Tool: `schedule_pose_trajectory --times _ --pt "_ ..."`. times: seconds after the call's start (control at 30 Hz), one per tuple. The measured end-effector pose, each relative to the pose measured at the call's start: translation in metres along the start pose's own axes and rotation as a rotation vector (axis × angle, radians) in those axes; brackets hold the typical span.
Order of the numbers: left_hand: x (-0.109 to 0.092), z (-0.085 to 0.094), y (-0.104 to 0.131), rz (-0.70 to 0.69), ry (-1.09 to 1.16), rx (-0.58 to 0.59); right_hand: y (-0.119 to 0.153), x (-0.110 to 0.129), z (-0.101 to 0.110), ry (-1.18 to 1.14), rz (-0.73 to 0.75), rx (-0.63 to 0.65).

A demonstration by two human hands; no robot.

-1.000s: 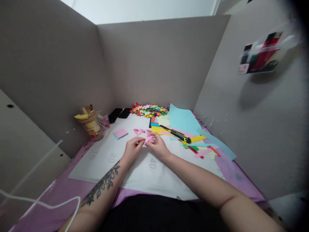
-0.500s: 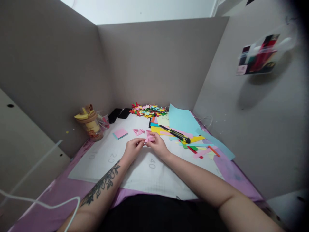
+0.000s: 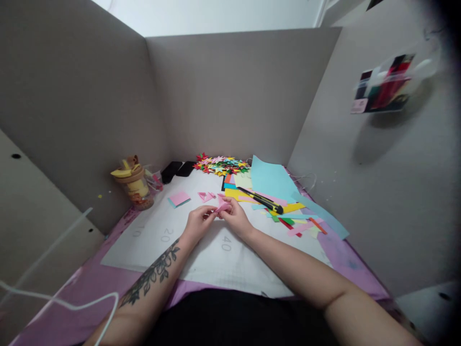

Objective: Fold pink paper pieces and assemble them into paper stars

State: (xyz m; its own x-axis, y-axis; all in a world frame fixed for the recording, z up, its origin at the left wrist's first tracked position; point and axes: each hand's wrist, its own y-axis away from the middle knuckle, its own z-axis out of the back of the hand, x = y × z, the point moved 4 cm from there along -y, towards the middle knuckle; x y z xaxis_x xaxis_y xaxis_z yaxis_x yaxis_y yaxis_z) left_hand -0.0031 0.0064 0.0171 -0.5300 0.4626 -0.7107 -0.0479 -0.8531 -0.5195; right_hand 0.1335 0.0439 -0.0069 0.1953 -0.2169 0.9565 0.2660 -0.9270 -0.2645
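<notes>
Between my hands is a piece of folded pink paper (image 3: 223, 206), pinched from both sides just above the white sheet. My left hand (image 3: 198, 222) grips its left edge with thumb and forefinger. My right hand (image 3: 236, 217) has its fingers closed on the other side, hiding part of the folds. Right behind the hands lie small folded pink pieces (image 3: 206, 196). Left of them rests a stack of square paper (image 3: 179, 198), pink on top with blue beneath.
A heap of colourful paper stars (image 3: 221, 165) lies at the back. To the right, a black and yellow utility knife (image 3: 264, 200) rests on paper strips (image 3: 293, 226) beside a light blue sheet (image 3: 272, 180). A yellow tumbler (image 3: 135, 185) and dark phones (image 3: 171, 171) stand or lie at left.
The folded pink paper has turned slightly between my fingers, and my left fingertips have shifted a little along it. The other things lie as before.
</notes>
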Motion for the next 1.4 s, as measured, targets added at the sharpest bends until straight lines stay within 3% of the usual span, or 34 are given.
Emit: schedule_pose_trajectory --times 0.2,0.43,0.73,0.97,1.4 --pt "-0.003 0.001 0.004 -0.172 -0.052 -0.061 -0.001 0.000 0.000 0.037 0.072 0.008" --pt "-0.006 0.004 0.003 -0.181 0.023 -0.066 0.000 0.009 0.003 0.122 0.106 -0.022" --pt "-0.010 0.007 0.003 -0.031 0.038 -0.030 0.002 0.019 0.004 0.228 0.194 0.032" --pt "-0.007 0.006 0.000 0.140 0.152 -0.034 0.000 0.013 0.006 0.227 0.128 0.014" --pt "-0.009 0.003 -0.001 0.193 0.210 -0.022 0.003 0.019 0.005 0.243 0.191 0.004"
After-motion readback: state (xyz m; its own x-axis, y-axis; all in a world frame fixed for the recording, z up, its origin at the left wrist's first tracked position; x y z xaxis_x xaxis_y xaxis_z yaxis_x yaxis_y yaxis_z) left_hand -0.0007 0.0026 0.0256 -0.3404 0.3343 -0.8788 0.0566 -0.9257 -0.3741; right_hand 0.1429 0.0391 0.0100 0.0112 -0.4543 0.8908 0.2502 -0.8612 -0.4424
